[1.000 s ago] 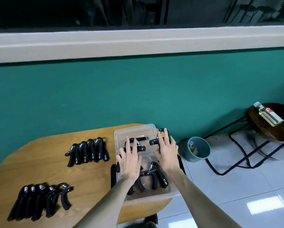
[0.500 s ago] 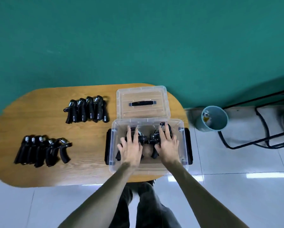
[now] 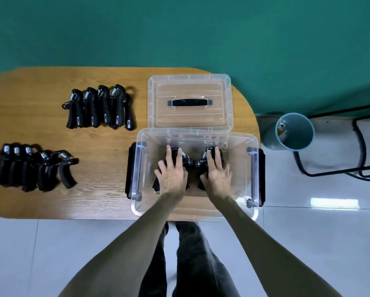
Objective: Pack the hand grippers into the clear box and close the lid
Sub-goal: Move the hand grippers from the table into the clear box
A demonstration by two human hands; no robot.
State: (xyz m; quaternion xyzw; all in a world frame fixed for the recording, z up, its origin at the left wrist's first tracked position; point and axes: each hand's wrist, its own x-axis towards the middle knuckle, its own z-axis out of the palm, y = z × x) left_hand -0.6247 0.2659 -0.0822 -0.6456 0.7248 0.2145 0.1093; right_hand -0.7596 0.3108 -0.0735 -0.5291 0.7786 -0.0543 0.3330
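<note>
the hand grippers [image 3: 100, 107] are black with silvery coil springs, both in the far row and in the nearer row [image 3: 32, 167]. the table [image 3: 102, 161] is honey-brown wood with a fine streaked grain. the clear box [image 3: 195, 138] is colourless and see-through, with black side latches [image 3: 130, 171]. its lid [image 3: 189, 101] is just as clear and carries a black handle [image 3: 189, 102]. the wall [image 3: 179, 31] is plain deep green. the bin [image 3: 293, 131] is dull grey-blue. the floor [image 3: 308, 228] is glossy white tile. the person's trousers [image 3: 192, 264] are dark grey.
</note>
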